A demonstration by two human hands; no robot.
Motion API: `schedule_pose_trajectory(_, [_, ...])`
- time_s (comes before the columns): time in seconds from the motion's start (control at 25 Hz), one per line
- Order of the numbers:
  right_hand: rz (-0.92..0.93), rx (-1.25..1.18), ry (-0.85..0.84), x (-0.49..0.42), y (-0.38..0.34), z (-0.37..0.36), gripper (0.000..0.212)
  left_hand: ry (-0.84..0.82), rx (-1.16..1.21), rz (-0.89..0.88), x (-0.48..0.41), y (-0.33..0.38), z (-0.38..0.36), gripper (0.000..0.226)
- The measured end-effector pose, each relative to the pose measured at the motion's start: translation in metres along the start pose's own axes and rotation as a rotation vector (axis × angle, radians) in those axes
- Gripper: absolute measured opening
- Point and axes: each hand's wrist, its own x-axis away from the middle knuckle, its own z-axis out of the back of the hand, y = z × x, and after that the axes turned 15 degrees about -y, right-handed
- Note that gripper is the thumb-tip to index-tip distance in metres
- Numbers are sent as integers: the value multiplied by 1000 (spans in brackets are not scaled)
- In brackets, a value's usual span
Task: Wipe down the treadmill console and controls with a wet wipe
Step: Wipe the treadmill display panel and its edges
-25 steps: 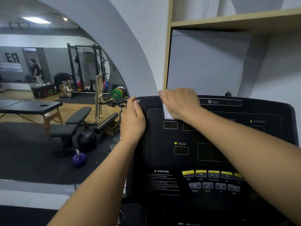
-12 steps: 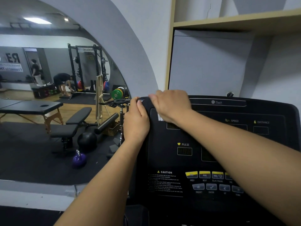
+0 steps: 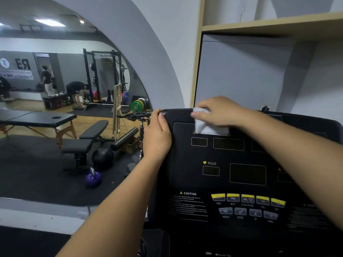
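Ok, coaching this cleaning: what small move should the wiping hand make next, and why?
Probably slide the wet wipe rightward across the treadmill console: the right hand holds it near the top left corner, which the left hand grips.

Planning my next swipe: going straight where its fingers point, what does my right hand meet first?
Likely the left hand, gripping the console's top left corner; the right hand, holding the wipe, points there.

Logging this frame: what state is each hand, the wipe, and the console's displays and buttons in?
left hand: grips the left edge of the console.
right hand: holds the wet wipe against the console's top edge.
wet wipe: crumpled, hanging partly over the panel face.
displays: dark, unlit.
buttons: untouched.
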Motion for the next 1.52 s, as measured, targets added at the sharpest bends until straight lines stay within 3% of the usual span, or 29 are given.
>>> schedule_pose_trajectory(0.12, [-35,-52,-93,13,24,7,48,10,-19,10,0,1,-2,34])
schedule_pose_trajectory(0.36, [106,-25,-44,-45,-53,5,56,9,26,14,-1,-3,-2,37])
schedule_pose_trajectory(0.52, [42,-80,-59,-49,-63,-3,67,-1,40,-12,-3,-2,-1,35])
schedule_pose_trajectory(0.64, [125,-152,-201,-28,-33,13,42,13,30,-8,-3,-4,-1,35])
schedule_pose_trajectory(0.76, [38,-127,-328,11,23,26,30,15,30,-10,-3,-5,-3,38])
schedule_pose_trajectory(0.88, [-15,-146,-289,20,28,26,32,33,22,15,-3,-5,-5,39])
schedule_pose_trajectory(1.0, [65,-35,-198,-17,-14,17,35,28,26,22,-4,-5,-4,38])
schedule_pose_trajectory(1.16, [113,-65,-220,-44,-52,14,30,20,6,20,0,-3,-4,38])
schedule_pose_trajectory(1.36, [100,-41,-107,-19,-26,8,45,7,15,0,1,-2,-1,37])
schedule_pose_trajectory(1.52, [-97,47,81,12,14,-7,46,31,5,5,3,0,-2,39])
